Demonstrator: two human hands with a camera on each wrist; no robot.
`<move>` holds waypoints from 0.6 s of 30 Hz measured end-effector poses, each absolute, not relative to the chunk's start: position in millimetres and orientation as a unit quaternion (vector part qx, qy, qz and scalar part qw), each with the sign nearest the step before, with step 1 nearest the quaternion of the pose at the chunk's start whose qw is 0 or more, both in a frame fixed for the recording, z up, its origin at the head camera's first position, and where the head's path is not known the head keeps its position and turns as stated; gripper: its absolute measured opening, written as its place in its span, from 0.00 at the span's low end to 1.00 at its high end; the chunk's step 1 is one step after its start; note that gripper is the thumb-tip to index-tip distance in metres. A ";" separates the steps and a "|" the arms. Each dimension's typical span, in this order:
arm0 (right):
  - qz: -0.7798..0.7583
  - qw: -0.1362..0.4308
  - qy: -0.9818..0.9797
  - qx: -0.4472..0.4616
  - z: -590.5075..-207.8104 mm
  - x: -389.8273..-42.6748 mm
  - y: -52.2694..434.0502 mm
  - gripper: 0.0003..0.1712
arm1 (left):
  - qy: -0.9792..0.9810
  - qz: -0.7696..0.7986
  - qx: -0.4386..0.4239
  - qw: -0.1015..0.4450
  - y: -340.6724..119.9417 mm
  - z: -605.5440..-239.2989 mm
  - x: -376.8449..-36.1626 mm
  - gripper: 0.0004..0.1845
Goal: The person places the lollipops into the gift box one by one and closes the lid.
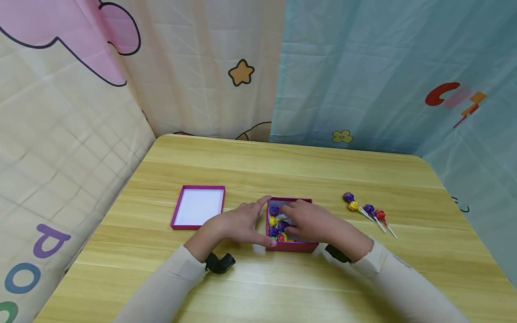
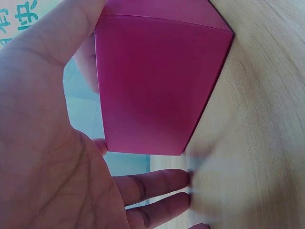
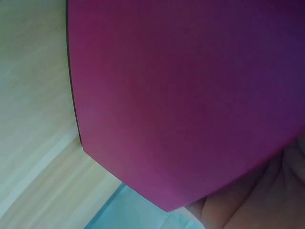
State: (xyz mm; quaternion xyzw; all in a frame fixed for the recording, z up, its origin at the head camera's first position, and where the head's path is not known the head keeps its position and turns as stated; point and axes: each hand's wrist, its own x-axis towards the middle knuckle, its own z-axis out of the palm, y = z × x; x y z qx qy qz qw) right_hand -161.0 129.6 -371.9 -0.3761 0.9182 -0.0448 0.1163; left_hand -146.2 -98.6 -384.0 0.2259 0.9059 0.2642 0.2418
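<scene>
A magenta box [image 1: 291,247] stands without its lid on the table, with several wrapped lollipops [image 1: 273,221] inside, purple, yellow and red. My left hand [image 1: 242,224] spans its left side, thumb at the near corner and index finger at the far one, holding it. In the left wrist view the other fingers [image 2: 157,185] extend past the box's side wall [image 2: 147,86]. My right hand [image 1: 308,220] reaches over the right wall into the box among the lollipops. Its fingertips are partly hidden there, and I cannot tell whether they pinch one.
Left of the box lies its lid [image 1: 200,207], white inside up, with magenta edges. Several more lollipops [image 1: 379,215] lie in a loose group on the right of the wooden table [image 1: 258,166]. Printed curtains [image 1: 202,67] hang behind and beside the table.
</scene>
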 end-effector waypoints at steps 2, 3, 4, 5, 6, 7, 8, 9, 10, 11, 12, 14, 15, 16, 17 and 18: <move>-0.048 0.127 0.914 -0.382 -373.9 -161.4 128.4 0.23 | 0.906 0.263 0.226 0.242 -98.9 -384.3 -146.0 0.65; -0.051 0.133 0.912 -0.384 -374.4 -161.5 127.8 0.24 | 0.906 0.262 0.226 0.242 -99.0 -384.4 -145.9 0.65; -0.053 0.139 0.911 -0.385 -374.8 -161.5 127.3 0.25 | 0.906 0.262 0.226 0.243 -99.2 -384.5 -145.8 0.65; -0.057 0.144 0.909 -0.386 -375.4 -161.8 126.8 0.26 | 0.906 0.262 0.226 0.243 -99.3 -384.4 -145.8 0.65; -0.059 0.147 0.908 -0.387 -375.5 -162.2 126.3 0.27 | 0.906 0.261 0.227 0.243 -99.4 -384.5 -145.9 0.65; -0.064 0.150 0.907 -0.388 -375.5 -162.7 125.9 0.28 | 0.906 0.260 0.227 0.243 -99.5 -384.5 -145.9 0.65; -0.066 0.152 0.906 -0.389 -375.4 -163.2 125.6 0.28 | 0.907 0.260 0.227 0.243 -99.6 -384.5 -146.0 0.65; -0.070 0.154 0.905 -0.390 -375.2 -163.5 125.4 0.28 | 0.907 0.260 0.227 0.242 -99.8 -384.5 -146.0 0.65; -0.074 0.156 0.904 -0.390 -374.5 -163.8 125.6 0.28 | 0.907 0.259 0.228 0.242 -99.7 -384.3 -146.0 0.65; -0.079 0.158 0.904 -0.390 -374.2 -164.4 125.8 0.28 | 0.907 0.258 0.228 0.241 -99.6 -384.1 -146.0 0.65; -0.083 0.161 0.903 -0.391 -373.8 -164.8 126.0 0.28 | 0.908 0.257 0.228 0.241 -99.6 -384.0 -145.9 0.65; -0.088 0.165 0.902 -0.390 -373.0 -165.4 126.5 0.28 | 0.908 0.257 0.227 0.241 -99.2 -383.7 -146.0 0.65; -0.089 0.165 0.902 -0.388 -372.6 -165.8 126.8 0.27 | 0.908 0.257 0.227 0.241 -99.1 -383.5 -146.0 0.65; -0.089 0.164 0.902 -0.388 -372.2 -166.1 127.1 0.27 | 0.908 0.257 0.226 0.242 -98.9 -383.4 -145.9 0.65; -0.089 0.165 0.903 -0.387 -372.1 -166.5 127.3 0.26 | 0.908 0.256 0.226 0.242 -98.8 -383.2 -145.8 0.65; -0.088 0.164 0.903 -0.387 -371.8 -166.8 127.5 0.26 | 0.908 0.256 0.226 0.242 -98.6 -383.0 -145.7 0.65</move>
